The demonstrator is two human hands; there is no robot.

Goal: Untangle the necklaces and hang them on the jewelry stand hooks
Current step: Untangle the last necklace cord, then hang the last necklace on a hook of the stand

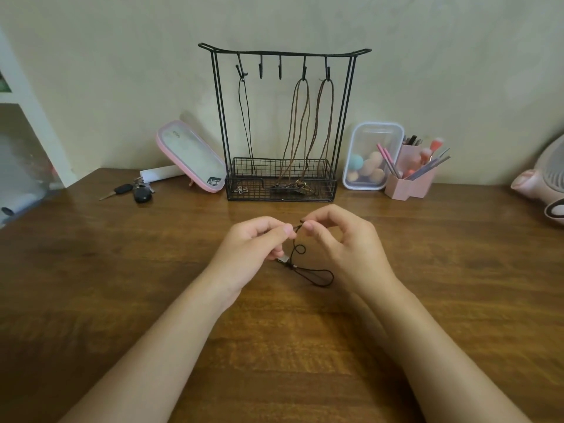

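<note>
This is a home dressing table: a pink-framed mirror [190,157] leans at the far left of a wire jewelry stand [283,52] on the wooden tabletop [91,270]. At the far right sit makeup sponges [369,167] in a clear box [377,125] and brushes [425,154] in a pink holder [399,187].

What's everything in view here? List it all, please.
Table: one, brown wood, under everything.
Jewelry stand: one, black wire, back centre.
Hooks: five, black, top bar; two bare.
Hung necklaces: three, one black, two brown, on hooks.
Loose necklace: one, black, between the hands.
Mirror: one, pink-framed, left of stand.
Keys: one bunch, black, left of mirror.
Clear box: one, holds sponges, right of stand.
Brush holder: one, pink, beside box.
Pink object: one, right edge, cut off.
Left hand: one, fingers pinch the necklace.
Right hand: one, fingers pinch the necklace.
</note>
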